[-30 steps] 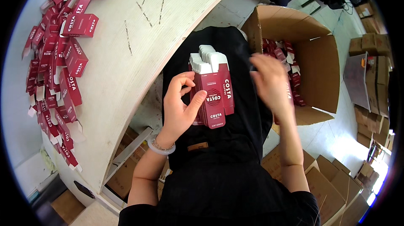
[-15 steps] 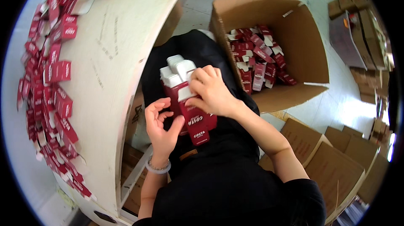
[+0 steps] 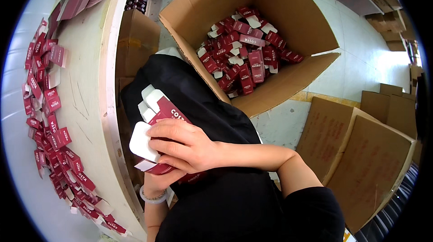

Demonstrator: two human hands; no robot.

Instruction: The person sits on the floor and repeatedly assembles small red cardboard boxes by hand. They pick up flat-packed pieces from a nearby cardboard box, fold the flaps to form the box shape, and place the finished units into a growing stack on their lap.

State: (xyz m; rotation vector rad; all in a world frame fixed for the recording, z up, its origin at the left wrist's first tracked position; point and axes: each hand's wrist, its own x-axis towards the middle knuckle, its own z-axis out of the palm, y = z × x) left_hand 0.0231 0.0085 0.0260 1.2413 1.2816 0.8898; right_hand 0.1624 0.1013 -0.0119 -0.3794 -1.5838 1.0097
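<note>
A small stack of dark red cartons with white flaps (image 3: 158,106) rests on my black-clothed lap. My right hand (image 3: 187,145) lies across the top of the stack, fingers curled over one carton's white flap. My left hand (image 3: 158,181) supports the stack from below and is mostly hidden under it; a pale bracelet shows at its wrist. A large open cardboard box (image 3: 288,79) stands on the floor ahead of me, holding a heap of the same red cartons (image 3: 243,55).
A pale curved table (image 3: 88,88) runs along my left, strewn with many flat red cartons (image 3: 47,120). Cardboard boxes sit under the table. Flattened brown cardboard sheets (image 3: 361,147) lie on the floor at right.
My head has turned toward the big box, which now fills the upper view. My right hand has settled over the top carton; the stack stays in my lap.
</note>
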